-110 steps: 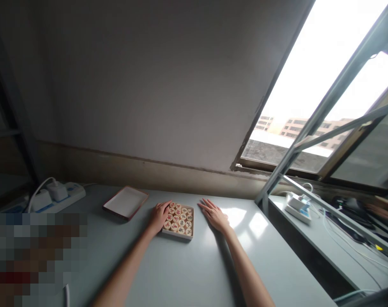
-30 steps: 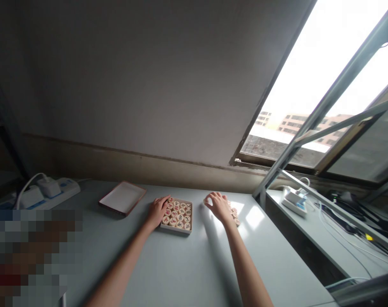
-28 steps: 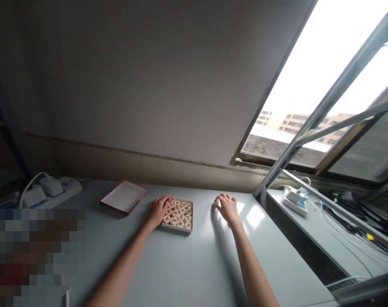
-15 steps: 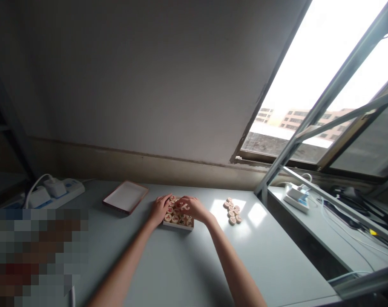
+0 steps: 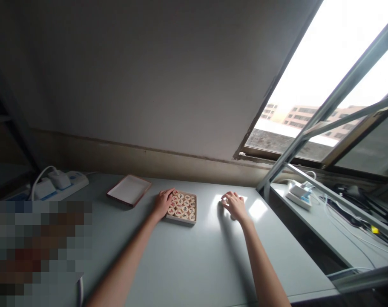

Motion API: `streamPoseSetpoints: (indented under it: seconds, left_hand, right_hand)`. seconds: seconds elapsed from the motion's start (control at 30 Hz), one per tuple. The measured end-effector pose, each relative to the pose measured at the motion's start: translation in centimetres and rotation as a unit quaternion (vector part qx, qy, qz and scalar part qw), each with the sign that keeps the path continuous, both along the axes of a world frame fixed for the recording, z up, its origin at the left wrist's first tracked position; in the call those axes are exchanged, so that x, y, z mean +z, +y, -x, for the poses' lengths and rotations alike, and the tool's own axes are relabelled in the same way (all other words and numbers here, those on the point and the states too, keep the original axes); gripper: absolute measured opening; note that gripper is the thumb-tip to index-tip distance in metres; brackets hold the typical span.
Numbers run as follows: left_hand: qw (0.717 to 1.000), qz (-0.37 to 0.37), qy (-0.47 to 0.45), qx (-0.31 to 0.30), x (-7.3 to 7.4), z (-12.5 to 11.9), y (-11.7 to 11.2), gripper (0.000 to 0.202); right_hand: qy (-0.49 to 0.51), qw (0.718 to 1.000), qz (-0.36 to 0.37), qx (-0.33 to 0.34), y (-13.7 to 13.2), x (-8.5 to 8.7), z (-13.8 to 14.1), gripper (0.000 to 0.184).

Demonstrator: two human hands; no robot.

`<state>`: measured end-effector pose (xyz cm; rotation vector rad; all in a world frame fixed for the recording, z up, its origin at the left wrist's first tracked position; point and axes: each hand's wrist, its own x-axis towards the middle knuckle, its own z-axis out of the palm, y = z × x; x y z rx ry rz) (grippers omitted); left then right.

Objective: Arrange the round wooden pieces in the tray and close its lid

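Observation:
A shallow box [image 5: 194, 213] packed with round wooden chess pieces [image 5: 185, 206], marked in red and dark characters, lies on the grey table [image 5: 187, 260]. My left hand [image 5: 163, 204] grips the box's left edge, fingers curled over its far corner. My right hand [image 5: 234, 205] is to the right of the box, palm down with fingers bent onto the tabletop in a sunlit patch. It covers the spot where a small heap of loose pieces lay; the heap is hidden under it. Whether it holds pieces does not show.
The box's lid [image 5: 129, 190] lies upside down left of the box. A white power strip [image 5: 58, 183] with plugs sits at the far left. A second desk at the right carries another power strip [image 5: 297, 197] and cables. A window frame post [image 5: 277, 170] stands at the table's right corner.
Half a second ago my right hand was over the box and the heap of pieces was in plain sight. It has since swung right and covers the heap. My left hand stayed on the box.

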<state>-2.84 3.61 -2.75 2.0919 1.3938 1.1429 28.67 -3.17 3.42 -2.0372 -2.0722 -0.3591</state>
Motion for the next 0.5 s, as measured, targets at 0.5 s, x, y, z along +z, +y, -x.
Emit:
streamPoseSetpoints:
  seconds: [0.5]
  left_hand:
    - [1.000, 0.003, -0.001, 0.003, -0.2, 0.0, 0.2, 0.034]
  right_hand:
    - [0.074, 0.945, 0.092, 0.305, 1.7, 0.8, 13.8, 0.022]
